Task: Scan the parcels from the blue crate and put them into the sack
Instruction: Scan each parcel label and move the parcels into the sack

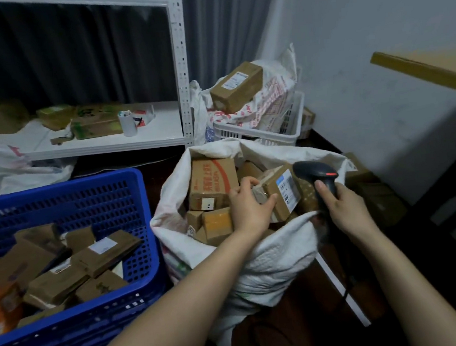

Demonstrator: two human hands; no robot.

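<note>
While I have the left hand [247, 207] gripping a small brown cardboard parcel with a white label [283, 192] over the open mouth of the white woven sack [278, 254], my right hand [347, 206] is wrapped round the handle of a black handheld barcode scanner [316, 174]. Its head sits just beside the label. I see several cardboard boxes [212, 182] in the sack. To its left stands the blue perforated plastic crate [130, 203], which holds more brown parcels [101, 253]. Behind the sack, a white plastic basket [259, 134] carries a printed bag and another box.
</note>
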